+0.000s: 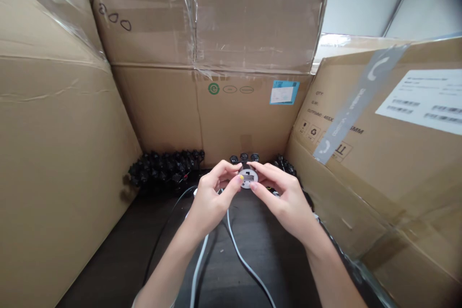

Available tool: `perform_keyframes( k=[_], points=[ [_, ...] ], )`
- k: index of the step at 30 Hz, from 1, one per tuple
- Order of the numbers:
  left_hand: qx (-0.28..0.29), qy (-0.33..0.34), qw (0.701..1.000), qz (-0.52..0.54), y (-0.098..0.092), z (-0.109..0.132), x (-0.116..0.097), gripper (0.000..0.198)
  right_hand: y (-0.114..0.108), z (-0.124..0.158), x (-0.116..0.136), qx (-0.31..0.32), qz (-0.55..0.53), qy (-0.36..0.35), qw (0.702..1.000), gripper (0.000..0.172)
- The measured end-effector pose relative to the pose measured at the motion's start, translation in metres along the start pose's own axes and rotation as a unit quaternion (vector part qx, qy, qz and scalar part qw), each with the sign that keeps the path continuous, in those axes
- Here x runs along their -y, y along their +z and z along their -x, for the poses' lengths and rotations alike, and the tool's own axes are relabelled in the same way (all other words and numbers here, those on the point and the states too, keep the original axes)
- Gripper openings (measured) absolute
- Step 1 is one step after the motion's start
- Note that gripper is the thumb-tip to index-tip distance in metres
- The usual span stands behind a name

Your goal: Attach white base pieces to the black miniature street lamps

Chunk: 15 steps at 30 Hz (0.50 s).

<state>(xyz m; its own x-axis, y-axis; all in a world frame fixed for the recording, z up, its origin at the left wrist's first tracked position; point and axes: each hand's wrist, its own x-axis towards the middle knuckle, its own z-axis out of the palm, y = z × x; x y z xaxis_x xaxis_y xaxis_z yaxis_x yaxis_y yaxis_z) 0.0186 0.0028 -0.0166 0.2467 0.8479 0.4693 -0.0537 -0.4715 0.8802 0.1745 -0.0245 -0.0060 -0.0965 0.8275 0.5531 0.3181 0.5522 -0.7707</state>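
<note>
Currently, from the head view, the left hand [211, 197] and right hand [285, 197] both grip a round white fitting [247, 175] by its edges, holding it above a dark table [108, 269]. White cables [240, 248] lie on the table below. Black connectors [164, 168] sit heaped beyond, against cardboard cartons [252, 24] on three sides

1 left hand [211, 199], 1 right hand [285, 202], 1 round white-and-black fitting [247, 176], 3 black connectors [244, 158] in a row, 2 heaps of black connectors [164, 168], pieces uncountable, 3 cardboard cartons [252, 106], 2 white cables [249, 257], 1 black cable [162, 236].
</note>
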Motion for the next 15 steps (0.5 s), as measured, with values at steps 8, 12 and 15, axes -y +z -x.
perform_keyframes(
  k=[8, 12, 15],
  points=[
    [-0.011, 0.103, 0.984, -0.146, -0.0010, 0.0034, -0.0050, 0.008, -0.0016, 0.0025, 0.0014, 0.001, 0.022, -0.018, 1.000, 0.032],
    [-0.031, 0.176, 0.965, -0.190, 0.0026, 0.0026, -0.0017, 0.009, 0.0024, 0.0022, 0.0006, -0.027, 0.034, -0.049, 0.998, 0.031],
    [-0.039, 0.233, 0.949, -0.206, 0.0041, 0.0021, -0.0013, 0.011, 0.0030, 0.0021, 0.0002, -0.049, 0.063, -0.107, 0.991, 0.032]
  ],
)
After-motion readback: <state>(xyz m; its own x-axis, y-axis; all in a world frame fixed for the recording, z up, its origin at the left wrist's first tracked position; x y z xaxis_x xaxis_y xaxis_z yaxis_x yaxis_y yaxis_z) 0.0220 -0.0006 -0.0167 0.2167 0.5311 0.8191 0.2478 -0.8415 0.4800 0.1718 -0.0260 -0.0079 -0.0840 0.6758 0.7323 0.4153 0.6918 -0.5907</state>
